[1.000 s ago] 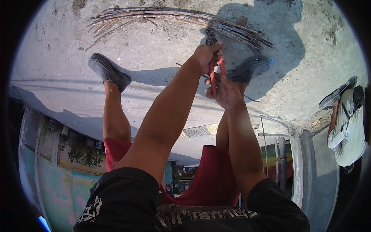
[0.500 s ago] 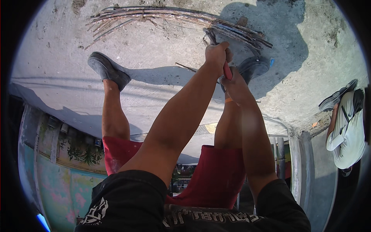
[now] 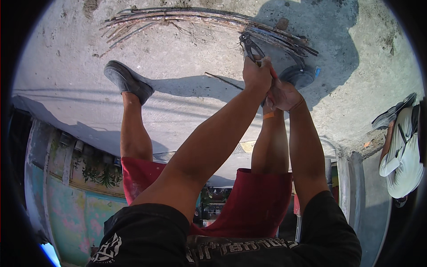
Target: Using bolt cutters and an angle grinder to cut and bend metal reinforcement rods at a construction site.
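Observation:
My left hand (image 3: 258,74) is wrapped around the handles of a pair of pincers (image 3: 250,43) with dark metal jaws and red grips. The jaws are parted from the pivot down into two arms and point away from me, at the near side of a bundle of rusty metal rods (image 3: 200,18). Thin wire strands seem to be at the jaws. Just below the end of a red grip is my right hand (image 3: 284,95), palm turned up and fingers loosely extended. Whether it touches the grip is hard to see.
A single short rod (image 3: 222,80) lies on the concrete floor (image 3: 187,58) between my feet. My left shoe (image 3: 126,80) and right shoe (image 3: 299,76) stand apart. At the far right is another person (image 3: 402,155) in light clothing. Small stones lie by the bundle.
My right hand has loosened from the red grip and turned palm up. The pincers' arms have come apart, and my left hand has shifted slightly right and nearer to me.

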Available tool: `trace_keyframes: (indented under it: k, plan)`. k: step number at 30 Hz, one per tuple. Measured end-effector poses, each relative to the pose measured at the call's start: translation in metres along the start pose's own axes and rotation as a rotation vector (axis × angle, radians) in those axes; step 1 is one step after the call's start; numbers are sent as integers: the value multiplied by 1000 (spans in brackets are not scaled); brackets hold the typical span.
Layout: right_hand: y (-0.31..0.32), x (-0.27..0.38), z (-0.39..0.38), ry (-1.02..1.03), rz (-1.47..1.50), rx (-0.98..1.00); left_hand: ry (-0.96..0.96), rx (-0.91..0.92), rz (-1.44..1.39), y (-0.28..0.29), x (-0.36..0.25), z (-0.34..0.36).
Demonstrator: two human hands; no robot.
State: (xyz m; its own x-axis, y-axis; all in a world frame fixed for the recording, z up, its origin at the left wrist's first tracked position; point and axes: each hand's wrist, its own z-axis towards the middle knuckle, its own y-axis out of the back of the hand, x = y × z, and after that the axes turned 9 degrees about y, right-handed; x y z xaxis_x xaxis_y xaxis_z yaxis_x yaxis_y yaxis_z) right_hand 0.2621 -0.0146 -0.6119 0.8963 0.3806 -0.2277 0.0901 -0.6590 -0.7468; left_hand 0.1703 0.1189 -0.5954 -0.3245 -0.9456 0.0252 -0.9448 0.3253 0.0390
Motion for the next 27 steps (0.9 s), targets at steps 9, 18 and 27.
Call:
trace_keyframes:
  k: [9, 18, 27]
  plan:
    - [10, 19, -5, -35, -551, -406, -77, -440, 171, -35, -4, 1]
    - [6, -55, 14, 480, -1356, -737, -225, -294, 474, -9, 4, -18]
    - [-63, -60, 17, 138, 265, -15, 243, 734, -251, 87, -19, 31]
